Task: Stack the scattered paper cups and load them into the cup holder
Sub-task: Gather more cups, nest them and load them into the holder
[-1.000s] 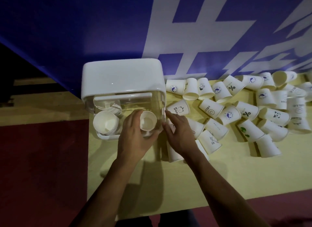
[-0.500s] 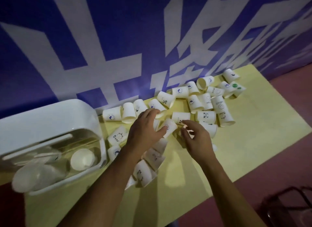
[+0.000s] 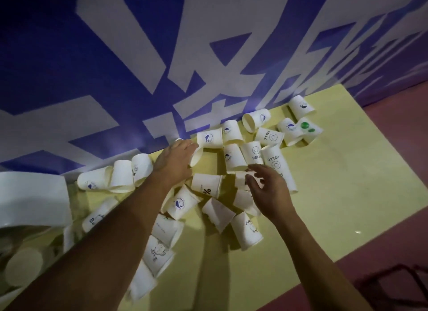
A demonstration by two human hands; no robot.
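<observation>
Many white paper cups lie on their sides across the yellow table (image 3: 352, 171), among them a "%" cup (image 3: 206, 185) and two "HELLO" cups (image 3: 254, 152). My left hand (image 3: 176, 160) reaches toward the wall and grips a cup (image 3: 197, 156) lying there with its mouth toward me. My right hand (image 3: 268, 190) has its fingers curled round a small cup (image 3: 239, 181) in the middle of the pile. The white cup holder (image 3: 32, 199) stands at the left edge, with a stack of cups (image 3: 23, 266) in its clear lower part.
A blue and white banner wall (image 3: 208, 56) runs along the table's far edge. Red floor (image 3: 393, 218) lies to the right and front. A dark chair frame (image 3: 393, 285) stands at the lower right. The table's right end is bare yellow surface.
My view swung right from the cup holder to the scattered cups. Both hands left the holder and reached into the pile; the left moved farther toward the wall and took a cup.
</observation>
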